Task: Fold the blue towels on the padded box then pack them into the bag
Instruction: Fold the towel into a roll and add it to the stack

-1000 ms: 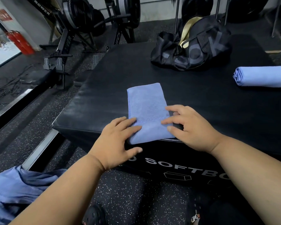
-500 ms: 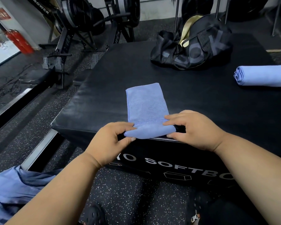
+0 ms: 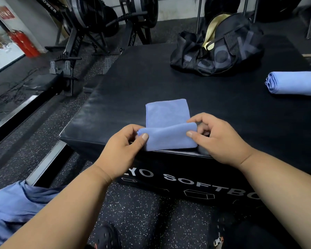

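A narrow folded blue towel (image 3: 167, 115) lies at the near edge of the black padded box (image 3: 223, 112). Its near end is turned up and over into a fold. My left hand (image 3: 122, 150) pinches the left end of that fold between thumb and fingers. My right hand (image 3: 215, 137) pinches its right end the same way. A second blue towel (image 3: 294, 83), rolled, lies on the box at the far right. The black bag (image 3: 221, 53) sits at the back of the box with its yellow-lined mouth open.
More blue cloth (image 3: 16, 209) lies low at the left over the speckled floor. Rowing machines (image 3: 90, 24) stand beyond the box's left side, and a red fire extinguisher (image 3: 23, 44) stands by the wall. Metal rack legs rise behind the bag.
Both hands went from lying on the towel's near end to pinching it, lifting it and rolling it away from me over the rest of the towel.
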Available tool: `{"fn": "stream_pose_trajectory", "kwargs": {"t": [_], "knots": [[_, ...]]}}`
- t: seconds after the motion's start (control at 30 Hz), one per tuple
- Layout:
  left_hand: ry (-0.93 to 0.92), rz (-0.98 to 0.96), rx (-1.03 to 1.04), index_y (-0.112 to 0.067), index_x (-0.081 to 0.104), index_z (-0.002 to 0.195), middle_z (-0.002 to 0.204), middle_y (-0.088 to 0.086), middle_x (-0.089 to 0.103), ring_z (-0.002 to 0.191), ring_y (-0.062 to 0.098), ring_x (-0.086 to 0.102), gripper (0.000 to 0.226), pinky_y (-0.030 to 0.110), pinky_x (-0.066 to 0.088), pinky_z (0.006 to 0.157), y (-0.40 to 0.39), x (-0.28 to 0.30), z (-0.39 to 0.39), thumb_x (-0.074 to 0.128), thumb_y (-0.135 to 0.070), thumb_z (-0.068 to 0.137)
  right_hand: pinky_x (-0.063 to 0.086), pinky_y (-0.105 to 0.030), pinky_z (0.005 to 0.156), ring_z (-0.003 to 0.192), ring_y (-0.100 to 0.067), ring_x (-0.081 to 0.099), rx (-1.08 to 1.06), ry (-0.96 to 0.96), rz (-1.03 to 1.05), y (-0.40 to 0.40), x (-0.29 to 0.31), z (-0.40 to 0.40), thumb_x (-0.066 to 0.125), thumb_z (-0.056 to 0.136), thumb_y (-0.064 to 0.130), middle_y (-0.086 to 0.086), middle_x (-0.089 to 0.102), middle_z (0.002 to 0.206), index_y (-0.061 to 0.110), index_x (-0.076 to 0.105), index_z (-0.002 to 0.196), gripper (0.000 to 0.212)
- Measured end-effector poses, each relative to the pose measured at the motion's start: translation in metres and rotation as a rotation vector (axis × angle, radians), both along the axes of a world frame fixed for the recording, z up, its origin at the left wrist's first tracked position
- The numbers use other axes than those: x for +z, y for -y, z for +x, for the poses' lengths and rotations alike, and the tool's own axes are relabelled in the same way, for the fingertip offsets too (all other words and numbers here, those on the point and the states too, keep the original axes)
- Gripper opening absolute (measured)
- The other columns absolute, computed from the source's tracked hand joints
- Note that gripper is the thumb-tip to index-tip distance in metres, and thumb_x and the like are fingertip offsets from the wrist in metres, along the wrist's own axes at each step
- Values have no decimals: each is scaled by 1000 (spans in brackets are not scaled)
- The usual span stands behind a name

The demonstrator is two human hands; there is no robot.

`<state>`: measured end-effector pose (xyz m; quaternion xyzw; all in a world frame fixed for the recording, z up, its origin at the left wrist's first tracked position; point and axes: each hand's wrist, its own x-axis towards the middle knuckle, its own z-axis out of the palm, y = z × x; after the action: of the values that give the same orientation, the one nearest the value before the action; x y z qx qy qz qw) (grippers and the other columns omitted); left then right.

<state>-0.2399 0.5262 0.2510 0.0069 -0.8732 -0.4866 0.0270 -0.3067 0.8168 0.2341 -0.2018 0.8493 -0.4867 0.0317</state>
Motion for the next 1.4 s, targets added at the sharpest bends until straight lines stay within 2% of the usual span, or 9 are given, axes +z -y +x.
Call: {"fn": "stream_pose_trajectory", "kwargs": {"t": [0.17, 0.43, 0.6, 0.7, 0.9, 1.0, 1.1, 1.23, 1.4], "knots": [[102, 62, 126, -40, 68, 109, 96, 5, 74, 82, 11, 66, 8, 41, 55, 91, -3, -10, -14, 68, -41, 101, 51, -31, 73, 60, -7, 54, -55, 98, 3, 8, -6, -5, 71, 97, 32, -3, 65, 70, 36, 63, 119, 24], [28, -78, 366, -36, 67, 104, 81, -19, 70, 75, -2, 63, 10, 21, 46, 72, -16, -12, -18, 70, -43, 98, 57, -41, 78, 58, -9, 54, -167, 83, 75, 17, -10, -13, 70, 95, 35, 9, 55, 54, 38, 64, 113, 19], [-289, -429, 56, -35, 75, 123, 129, -14, 66, 125, 7, 56, 25, 27, 43, 109, -17, -16, -13, 68, -42, 100, 54, -38, 79, 71, -13, 55, -156, 17, 38, 16, -10, -9, 69, 96, 27, 9, 52, 72, 41, 72, 102, 16], [-138, -488, -57, -36, 64, 143, 153, -15, 53, 143, 11, 40, 39, 26, 29, 121, -17, -26, -12, 55, -46, 106, 50, -26, 82, 84, -8, 58, -107, -65, 37, 16, -9, -6, 70, 97, 21, 11, 54, 94, 40, 79, 106, 23], [-23, -705, -124, -35, 37, 162, 171, -13, 25, 161, 19, 11, 64, 27, 9, 129, -11, -29, -15, 20, -64, 107, 48, -21, 88, 95, -4, 59, -77, -28, 99, 12, -12, -9, 64, 102, 29, 12, 56, 102, 44, 79, 110, 23], [-4, -755, -193, -32, 24, 167, 175, -10, 12, 162, 22, 0, 79, 33, 6, 130, -7, -27, -12, 26, -73, 100, 43, -19, 86, 98, -3, 56, -75, -60, 133, 10, -13, -10, 64, 102, 32, 16, 54, 104, 44, 78, 113, 22], [-103, -827, -247, -29, 27, 166, 175, -5, 15, 160, 30, 11, 80, 42, 18, 130, -1, -28, -10, 44, -65, 97, 41, -24, 97, 105, -5, 49, -42, -224, 234, 4, -10, -8, 67, 95, 43, 20, 55, 116, 39, 77, 120, 27], [-177, -767, -199, -30, 43, 159, 161, -4, 38, 137, 26, 35, 75, 39, 34, 119, 3, -30, -11, 71, -47, 91, 36, -31, 113, 118, -5, 46, 143, -235, 429, -2, -7, -7, 68, 78, 71, 20, 53, 140, 39, 63, 142, 72], [-221, -629, -162, -37, 58, 141, 133, -20, 57, 122, 17, 51, 50, 33, 41, 109, 2, -22, -9, 70, -42, 93, 43, -27, 104, 107, -4, 54, 85, -239, 415, -7, -5, -9, 81, 78, 60, 24, 62, 124, 40, 64, 138, 65]]}}
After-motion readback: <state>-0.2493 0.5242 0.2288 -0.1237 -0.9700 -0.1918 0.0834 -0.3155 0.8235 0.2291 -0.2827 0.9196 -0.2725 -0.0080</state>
